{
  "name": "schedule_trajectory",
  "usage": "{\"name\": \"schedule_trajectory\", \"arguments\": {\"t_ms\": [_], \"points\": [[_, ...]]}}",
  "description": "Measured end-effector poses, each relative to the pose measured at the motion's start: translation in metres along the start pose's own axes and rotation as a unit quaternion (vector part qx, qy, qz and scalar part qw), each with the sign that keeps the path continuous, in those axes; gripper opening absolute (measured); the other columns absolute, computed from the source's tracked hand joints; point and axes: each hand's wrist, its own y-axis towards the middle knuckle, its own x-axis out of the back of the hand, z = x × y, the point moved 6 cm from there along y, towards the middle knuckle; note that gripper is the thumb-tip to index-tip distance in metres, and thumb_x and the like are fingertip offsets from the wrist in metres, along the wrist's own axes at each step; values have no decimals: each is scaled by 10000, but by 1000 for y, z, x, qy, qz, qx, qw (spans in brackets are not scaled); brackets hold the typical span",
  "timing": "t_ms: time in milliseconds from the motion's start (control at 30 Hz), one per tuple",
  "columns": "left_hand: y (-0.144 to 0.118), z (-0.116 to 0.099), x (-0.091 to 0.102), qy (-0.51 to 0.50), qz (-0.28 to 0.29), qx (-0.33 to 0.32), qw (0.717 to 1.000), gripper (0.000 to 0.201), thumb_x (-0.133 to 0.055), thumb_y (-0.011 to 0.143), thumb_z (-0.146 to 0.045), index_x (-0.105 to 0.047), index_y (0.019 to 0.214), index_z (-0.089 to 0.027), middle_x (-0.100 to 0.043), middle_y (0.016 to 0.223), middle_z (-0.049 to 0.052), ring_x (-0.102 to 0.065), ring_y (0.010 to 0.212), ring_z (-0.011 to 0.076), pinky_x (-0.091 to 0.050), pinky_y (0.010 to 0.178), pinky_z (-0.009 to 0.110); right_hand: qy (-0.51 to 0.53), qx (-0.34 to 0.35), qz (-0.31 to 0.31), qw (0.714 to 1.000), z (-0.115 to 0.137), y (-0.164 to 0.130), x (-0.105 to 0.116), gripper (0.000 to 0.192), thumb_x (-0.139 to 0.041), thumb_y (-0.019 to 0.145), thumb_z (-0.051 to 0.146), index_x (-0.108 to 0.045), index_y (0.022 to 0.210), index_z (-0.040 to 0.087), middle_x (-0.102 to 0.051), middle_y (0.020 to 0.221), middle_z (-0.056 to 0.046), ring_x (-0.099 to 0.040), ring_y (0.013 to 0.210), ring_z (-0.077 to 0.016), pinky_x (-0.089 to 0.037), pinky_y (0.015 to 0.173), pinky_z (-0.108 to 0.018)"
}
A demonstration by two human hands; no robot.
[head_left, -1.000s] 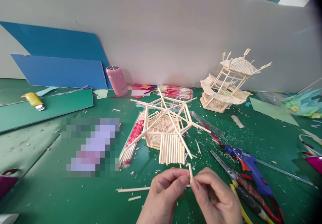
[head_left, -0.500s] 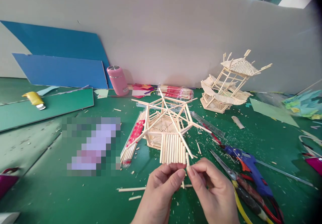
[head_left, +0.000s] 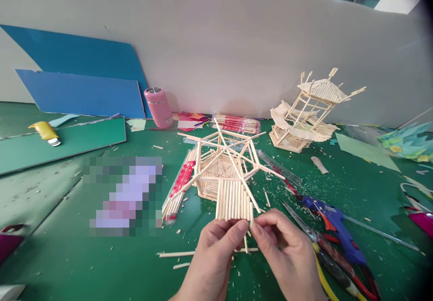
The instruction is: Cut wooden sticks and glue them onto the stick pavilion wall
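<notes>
A six-sided frame of thin wooden sticks [head_left: 219,166] stands on the green table, with long sticks jutting from its top. From its near side a panel of sticks laid side by side [head_left: 234,199] slopes toward me. My left hand [head_left: 219,251] is closed at the panel's lower edge, thumb on top and fingers beneath. My right hand [head_left: 280,251] pinches a short wooden stick [head_left: 251,213] upright against the panel's right edge. Its lower end is hidden by my fingertips. Loose sticks [head_left: 177,254] lie on the table behind my hands.
Right of my hands lie pliers [head_left: 314,235] and a blue glue gun [head_left: 338,222]. A finished-looking stick pavilion [head_left: 304,116] stands at the back right. Packed sticks [head_left: 182,177] lie left of the frame. A pink bottle [head_left: 158,108] and blue boards [head_left: 88,93] stand farther back.
My right hand has brought the stick slightly left, close against the panel's right edge. My left hand stays at the lower edge.
</notes>
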Motion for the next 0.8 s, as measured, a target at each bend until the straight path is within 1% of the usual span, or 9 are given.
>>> {"name": "schedule_trajectory", "arguments": {"t_ms": [167,267,500,633,800], "points": [[2,5,5,1,-24,18,1000,197,-782,583,-297,-664,561,-141,-604,584,11,-491,617,128,-392,646,250,24,-1,2,1000,-5,-2,1,114,-542,828,273,-582,745,206,-523,641,12,-507,540,-128,-430,464,-214],[2,4,4,-10,-24,19,999,217,-779,581,-314,-654,549,-139,-602,585,18,-492,629,137,-394,666,265,28,4,-7,1000,-5,-2,2,105,-548,825,256,-582,738,207,-521,637,16,-501,523,-121,-428,452,-207],[3,2,1,-14,-16,15,1000,226,-775,576,-312,-645,530,-133,-585,560,23,-472,607,143,-390,640,277,16,11,-22,1000,-3,3,1,113,-558,822,255,-581,724,203,-531,625,19,-492,498,-111,-421,438,-199],[3,2,0,-16,-3,9,1000,205,-747,623,-302,-655,552,-132,-582,572,22,-475,612,141,-395,653,274,20,19,-31,999,-2,4,2,110,-565,817,246,-578,715,207,-533,621,24,-494,492,-106,-420,428,-191],[2,5,1,-15,-2,7,1000,202,-729,652,-294,-658,554,-132,-590,584,28,-478,622,141,-395,662,270,28,19,-27,999,-3,3,1,100,-554,823,243,-578,732,210,-551,637,18,-519,514,-115,-437,439,-198]]}}
